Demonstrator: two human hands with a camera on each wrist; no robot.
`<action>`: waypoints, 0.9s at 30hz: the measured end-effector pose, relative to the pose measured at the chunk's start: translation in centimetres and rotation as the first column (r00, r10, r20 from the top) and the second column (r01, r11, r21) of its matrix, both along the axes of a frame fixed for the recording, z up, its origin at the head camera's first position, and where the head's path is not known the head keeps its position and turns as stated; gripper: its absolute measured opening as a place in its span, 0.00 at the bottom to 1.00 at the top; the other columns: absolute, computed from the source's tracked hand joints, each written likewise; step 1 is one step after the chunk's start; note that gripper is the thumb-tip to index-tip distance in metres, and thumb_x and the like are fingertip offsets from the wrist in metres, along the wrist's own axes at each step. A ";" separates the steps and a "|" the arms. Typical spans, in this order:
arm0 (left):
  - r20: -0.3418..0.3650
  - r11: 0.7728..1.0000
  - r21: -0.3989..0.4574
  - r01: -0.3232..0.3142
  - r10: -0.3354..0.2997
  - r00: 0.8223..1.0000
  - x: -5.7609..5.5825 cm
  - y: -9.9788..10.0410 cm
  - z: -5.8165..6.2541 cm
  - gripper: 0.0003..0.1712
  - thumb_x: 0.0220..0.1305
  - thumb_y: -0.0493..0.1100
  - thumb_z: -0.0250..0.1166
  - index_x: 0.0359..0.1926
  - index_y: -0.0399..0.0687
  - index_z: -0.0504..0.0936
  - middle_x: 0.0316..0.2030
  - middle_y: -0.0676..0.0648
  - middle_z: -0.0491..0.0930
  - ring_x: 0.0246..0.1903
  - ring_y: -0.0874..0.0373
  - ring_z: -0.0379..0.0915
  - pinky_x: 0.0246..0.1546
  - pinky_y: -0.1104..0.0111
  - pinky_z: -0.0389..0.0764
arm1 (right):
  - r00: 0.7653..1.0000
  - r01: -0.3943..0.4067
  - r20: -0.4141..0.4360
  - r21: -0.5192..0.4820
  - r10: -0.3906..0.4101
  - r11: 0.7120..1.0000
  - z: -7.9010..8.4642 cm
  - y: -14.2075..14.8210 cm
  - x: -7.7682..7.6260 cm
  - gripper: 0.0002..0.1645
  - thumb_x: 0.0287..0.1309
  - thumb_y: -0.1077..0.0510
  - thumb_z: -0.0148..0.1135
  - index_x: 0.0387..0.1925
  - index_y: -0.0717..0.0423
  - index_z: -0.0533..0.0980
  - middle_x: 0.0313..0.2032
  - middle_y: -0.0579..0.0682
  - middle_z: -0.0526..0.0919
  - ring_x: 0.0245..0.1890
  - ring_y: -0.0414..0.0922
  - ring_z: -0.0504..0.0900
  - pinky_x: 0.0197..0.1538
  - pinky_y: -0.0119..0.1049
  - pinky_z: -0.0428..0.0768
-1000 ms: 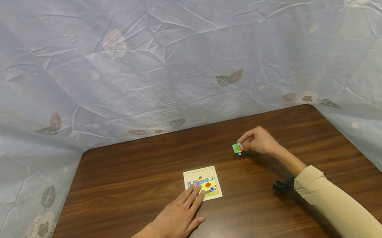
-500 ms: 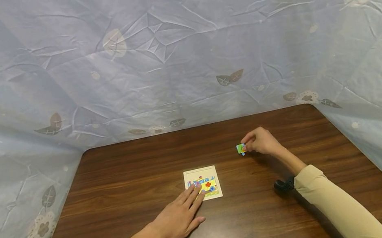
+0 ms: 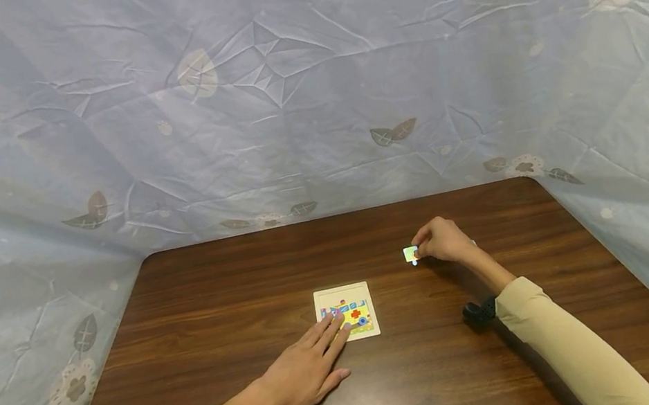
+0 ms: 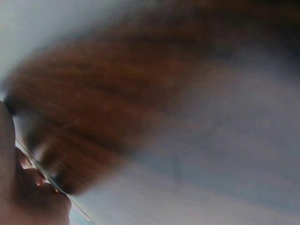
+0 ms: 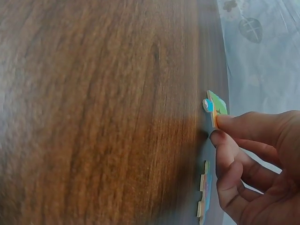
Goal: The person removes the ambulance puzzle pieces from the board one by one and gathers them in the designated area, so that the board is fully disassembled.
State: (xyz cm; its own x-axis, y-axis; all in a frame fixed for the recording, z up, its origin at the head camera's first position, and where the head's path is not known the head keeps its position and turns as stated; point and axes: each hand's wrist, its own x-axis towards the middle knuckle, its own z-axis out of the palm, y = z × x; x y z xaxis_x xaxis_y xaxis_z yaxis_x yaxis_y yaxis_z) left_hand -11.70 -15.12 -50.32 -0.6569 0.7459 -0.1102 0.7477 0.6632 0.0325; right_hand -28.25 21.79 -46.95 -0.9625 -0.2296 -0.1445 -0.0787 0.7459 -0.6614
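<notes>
A square jigsaw puzzle board (image 3: 341,293) with a pale frame lies mid-table, showing part of a yellow ambulance with a red cross. My left hand (image 3: 303,376) rests on its lower left, fingers straight and covering part of the picture. In the left wrist view that hand (image 4: 35,201) fills the lower left corner, by the board's thin edge. To the right and farther back, my right hand (image 3: 445,240) pinches a small green and blue puzzle piece (image 3: 410,254) between thumb and fingertips. The right wrist view has this piece (image 5: 218,104) tilted up close over the table.
Another puzzle piece (image 5: 204,192) lies beneath the right hand, mostly hidden by the wrist in the head view. A black wrist device (image 3: 478,312) hangs under the right forearm. Patterned cloth (image 3: 283,96) walls in the brown wooden table (image 3: 235,279) at the back and sides.
The right hand has drawn the pinched puzzle piece slightly to the right and tilted it, so its face now catches the light. The left hand stays on the board.
</notes>
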 end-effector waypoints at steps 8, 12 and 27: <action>-0.001 1.000 -0.011 -0.004 0.004 1.000 0.0 0.1 0.0 0.41 0.85 0.65 0.34 0.86 0.48 0.45 0.86 0.41 0.44 0.85 0.45 0.41 0.84 0.55 0.56 | 1.000 -0.007 0.010 0.063 0.006 0.998 -0.2 0.0 -0.4 0.09 0.60 0.59 0.73 0.41 0.59 0.89 0.42 0.57 0.91 0.41 0.49 0.85 0.45 0.42 0.85; -0.002 1.000 -0.009 -0.004 0.004 1.000 0.0 0.1 0.0 0.41 0.84 0.65 0.34 0.86 0.48 0.45 0.86 0.41 0.44 0.85 0.45 0.41 0.84 0.55 0.56 | 1.000 -0.027 0.006 0.069 0.027 0.997 -0.5 0.2 -0.5 0.08 0.61 0.59 0.73 0.41 0.58 0.89 0.43 0.58 0.91 0.42 0.50 0.85 0.46 0.43 0.85; -0.015 1.000 -0.019 0.002 -0.002 1.000 0.1 0.2 0.0 0.41 0.85 0.65 0.33 0.86 0.47 0.45 0.85 0.40 0.44 0.85 0.45 0.41 0.84 0.55 0.56 | 0.999 -0.038 0.005 0.074 0.037 0.997 -0.4 0.2 -0.5 0.08 0.63 0.59 0.72 0.42 0.57 0.89 0.45 0.57 0.91 0.42 0.49 0.84 0.44 0.40 0.83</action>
